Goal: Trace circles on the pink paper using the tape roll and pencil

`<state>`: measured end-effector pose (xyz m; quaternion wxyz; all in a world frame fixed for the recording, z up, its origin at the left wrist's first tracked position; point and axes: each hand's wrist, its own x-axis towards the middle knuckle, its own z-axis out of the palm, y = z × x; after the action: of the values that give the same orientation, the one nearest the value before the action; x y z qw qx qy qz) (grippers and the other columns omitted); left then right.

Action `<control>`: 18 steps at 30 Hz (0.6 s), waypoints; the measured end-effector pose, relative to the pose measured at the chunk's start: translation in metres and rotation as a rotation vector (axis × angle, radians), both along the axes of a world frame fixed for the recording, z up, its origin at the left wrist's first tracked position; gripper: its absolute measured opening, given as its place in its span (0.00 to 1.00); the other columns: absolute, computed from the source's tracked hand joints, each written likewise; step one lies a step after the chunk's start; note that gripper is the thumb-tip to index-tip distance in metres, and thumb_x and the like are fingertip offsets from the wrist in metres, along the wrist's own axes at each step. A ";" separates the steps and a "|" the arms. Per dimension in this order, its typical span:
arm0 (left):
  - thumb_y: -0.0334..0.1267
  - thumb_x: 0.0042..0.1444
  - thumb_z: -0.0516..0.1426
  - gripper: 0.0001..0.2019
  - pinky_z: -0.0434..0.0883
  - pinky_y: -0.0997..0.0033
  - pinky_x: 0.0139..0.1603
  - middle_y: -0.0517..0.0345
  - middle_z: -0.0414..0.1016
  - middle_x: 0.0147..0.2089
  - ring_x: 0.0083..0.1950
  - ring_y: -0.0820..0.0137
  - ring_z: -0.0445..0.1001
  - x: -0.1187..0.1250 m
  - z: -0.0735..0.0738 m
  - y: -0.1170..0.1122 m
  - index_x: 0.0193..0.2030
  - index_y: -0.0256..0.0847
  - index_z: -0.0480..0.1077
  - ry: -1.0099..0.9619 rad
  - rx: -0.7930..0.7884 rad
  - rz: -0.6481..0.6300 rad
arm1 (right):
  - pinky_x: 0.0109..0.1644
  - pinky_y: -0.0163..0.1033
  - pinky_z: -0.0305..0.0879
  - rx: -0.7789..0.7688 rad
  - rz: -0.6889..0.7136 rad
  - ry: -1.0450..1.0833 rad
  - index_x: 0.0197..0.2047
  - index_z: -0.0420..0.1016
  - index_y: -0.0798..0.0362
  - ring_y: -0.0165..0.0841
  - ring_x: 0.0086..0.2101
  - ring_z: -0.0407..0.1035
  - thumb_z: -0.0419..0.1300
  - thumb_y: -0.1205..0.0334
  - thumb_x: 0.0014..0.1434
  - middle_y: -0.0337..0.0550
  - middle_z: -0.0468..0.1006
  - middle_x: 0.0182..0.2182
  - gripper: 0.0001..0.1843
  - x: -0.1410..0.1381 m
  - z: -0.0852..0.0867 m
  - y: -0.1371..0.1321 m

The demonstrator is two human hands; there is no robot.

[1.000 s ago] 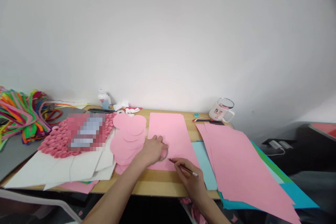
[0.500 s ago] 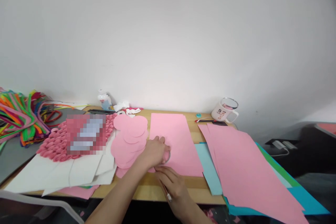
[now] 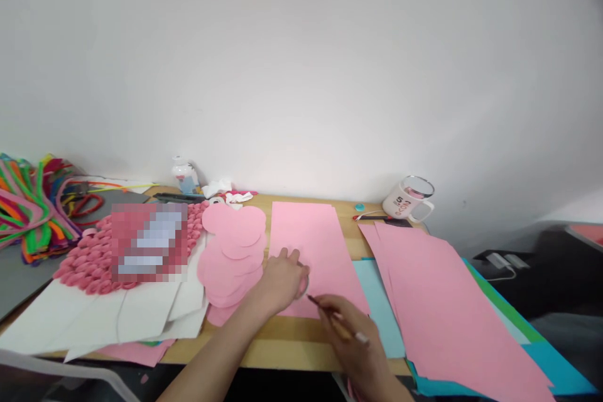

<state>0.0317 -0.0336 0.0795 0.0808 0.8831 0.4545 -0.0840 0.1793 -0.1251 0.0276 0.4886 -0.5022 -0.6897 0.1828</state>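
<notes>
My left hand (image 3: 284, 281) presses a round, clear disc with a grey rim (image 3: 304, 286) onto a pink sheet of paper (image 3: 308, 226). Its fingers bend over the disc and hide most of it. In my right hand (image 3: 348, 333) is a pencil (image 3: 335, 316), gripped with its tip beside the disc's lower right edge. Pink paper circles (image 3: 230, 264) lie overlapped in a pile just left of the sheet, close to my left forearm.
Larger pink sheets (image 3: 443, 301) lie on blue and green paper at right. A mug (image 3: 406, 200) stands behind them. On the left are white sheets (image 3: 108, 317), a pink bobbly piece (image 3: 87, 270), a small bottle (image 3: 186, 176) and colourful pipe cleaners (image 3: 35, 213).
My right hand has moved right with the pencil, from below the left hand to the disc's right side. The pencil has turned, its tip now at the rim. My left hand stays on the disc.
</notes>
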 end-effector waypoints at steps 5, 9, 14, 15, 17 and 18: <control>0.26 0.55 0.48 0.15 0.70 0.59 0.37 0.43 0.67 0.48 0.49 0.54 0.65 0.004 -0.008 -0.007 0.46 0.39 0.71 -0.005 0.036 0.007 | 0.42 0.43 0.75 -0.117 -0.124 0.276 0.40 0.69 0.50 0.38 0.39 0.77 0.58 0.55 0.58 0.47 0.80 0.37 0.09 0.022 0.035 0.047; 0.25 0.56 0.47 0.15 0.70 0.57 0.39 0.43 0.69 0.44 0.48 0.54 0.66 0.005 -0.022 -0.008 0.44 0.37 0.71 -0.029 0.086 0.018 | 0.46 0.45 0.72 -0.223 0.066 0.401 0.42 0.66 0.52 0.38 0.39 0.76 0.59 0.56 0.57 0.48 0.81 0.37 0.12 0.002 0.054 0.097; 0.21 0.53 0.49 0.15 0.70 0.58 0.41 0.43 0.71 0.40 0.47 0.55 0.68 0.006 -0.034 -0.008 0.42 0.35 0.71 -0.019 0.112 0.001 | 0.40 0.39 0.72 -0.468 0.544 0.382 0.37 0.69 0.52 0.32 0.33 0.76 0.58 0.63 0.53 0.42 0.81 0.31 0.06 -0.044 0.054 0.138; 0.21 0.52 0.49 0.15 0.69 0.57 0.42 0.42 0.72 0.40 0.47 0.55 0.69 0.007 -0.036 -0.007 0.42 0.34 0.71 -0.006 0.106 0.008 | 0.38 0.38 0.72 -0.512 0.638 0.340 0.35 0.70 0.53 0.32 0.31 0.76 0.58 0.64 0.52 0.41 0.81 0.30 0.05 -0.051 0.052 0.143; 0.21 0.52 0.49 0.14 0.69 0.54 0.44 0.42 0.73 0.41 0.47 0.54 0.70 0.009 -0.041 -0.007 0.43 0.33 0.71 0.010 0.099 0.033 | 0.33 0.35 0.70 -0.584 0.780 0.241 0.32 0.72 0.53 0.32 0.30 0.76 0.60 0.64 0.50 0.39 0.81 0.27 0.03 -0.062 0.048 0.148; 0.21 0.53 0.50 0.14 0.68 0.54 0.45 0.42 0.73 0.41 0.47 0.54 0.71 0.011 -0.044 -0.007 0.43 0.33 0.71 0.019 0.092 0.049 | 0.31 0.34 0.69 -0.612 0.827 0.193 0.30 0.72 0.53 0.33 0.29 0.76 0.62 0.63 0.50 0.39 0.81 0.26 0.03 -0.066 0.046 0.149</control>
<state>0.0422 -0.0410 0.0359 0.0378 0.8737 0.4800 -0.0692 0.1135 0.0243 0.0734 0.2677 -0.2888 -0.6973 0.5990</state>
